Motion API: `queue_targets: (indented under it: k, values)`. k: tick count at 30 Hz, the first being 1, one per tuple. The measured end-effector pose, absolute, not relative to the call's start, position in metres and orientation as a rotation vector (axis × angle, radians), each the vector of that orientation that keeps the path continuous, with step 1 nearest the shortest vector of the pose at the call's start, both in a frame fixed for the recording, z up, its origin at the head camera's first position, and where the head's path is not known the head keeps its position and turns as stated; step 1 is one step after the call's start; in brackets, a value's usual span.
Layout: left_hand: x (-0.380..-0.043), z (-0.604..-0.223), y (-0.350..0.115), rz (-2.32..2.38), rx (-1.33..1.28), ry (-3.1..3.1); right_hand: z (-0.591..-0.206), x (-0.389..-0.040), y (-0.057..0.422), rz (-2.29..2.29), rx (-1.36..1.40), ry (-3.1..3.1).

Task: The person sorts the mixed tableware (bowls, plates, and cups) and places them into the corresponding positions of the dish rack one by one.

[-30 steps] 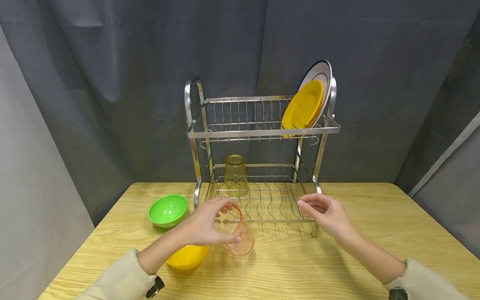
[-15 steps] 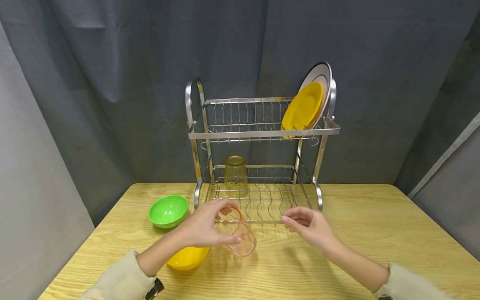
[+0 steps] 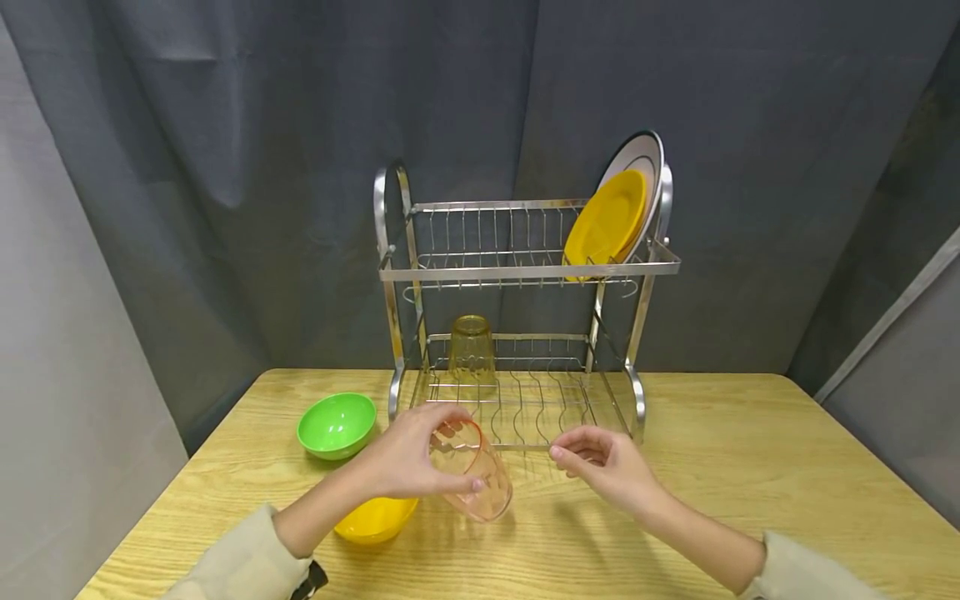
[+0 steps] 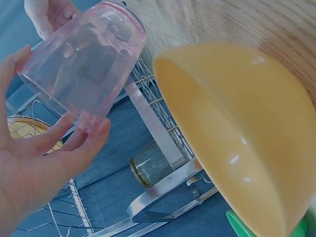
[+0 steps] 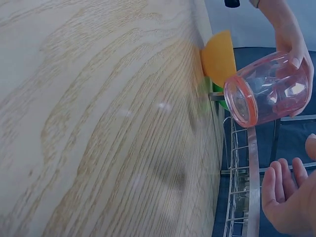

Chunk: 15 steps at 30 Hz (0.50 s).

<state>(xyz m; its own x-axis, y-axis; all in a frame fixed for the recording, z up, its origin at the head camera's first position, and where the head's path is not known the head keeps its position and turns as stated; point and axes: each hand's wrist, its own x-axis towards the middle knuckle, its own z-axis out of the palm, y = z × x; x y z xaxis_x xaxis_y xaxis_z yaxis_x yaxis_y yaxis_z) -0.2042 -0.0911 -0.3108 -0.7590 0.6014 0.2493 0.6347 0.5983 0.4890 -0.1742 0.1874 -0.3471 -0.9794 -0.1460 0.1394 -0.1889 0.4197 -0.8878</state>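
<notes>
My left hand (image 3: pixel 412 454) grips a clear pink drinking glass (image 3: pixel 491 487) near its rim, thumb on one side and fingers on the other. The glass (image 4: pixel 89 64) is tilted above the table, its mouth towards my palm and its base pointing right and down. To its right, my right hand (image 3: pixel 611 471) hovers with fingers loosely curled and nothing in them. In the right wrist view those fingers (image 5: pixel 279 185) are apart from the glass (image 5: pixel 276 94). Just under my left wrist sits a yellow bowl (image 3: pixel 377 523), partly hidden by that arm.
A two-tier metal dish rack (image 3: pixel 525 272) stands behind the hands. Its upper tier holds a yellow plate (image 3: pixel 606 218) and a white dark-rimmed plate (image 3: pixel 647 154) at the right. An upside-down yellow glass (image 3: pixel 471 350) stands on the lower tier. A green bowl (image 3: pixel 337 425) sits left of the rack.
My right hand has moved left and down, closer to the pink glass. The left hand still holds the glass in nearly the same place, and the view has tilted up slightly.
</notes>
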Motion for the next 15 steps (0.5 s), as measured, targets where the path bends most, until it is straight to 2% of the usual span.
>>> queue_targets:
  k: [15]
  values:
    - [-0.2038,-0.3093,-0.0895,-0.903,-1.054,-2.755,-0.3529,-0.1741,0.1801,1.816,0.402,-2.646]
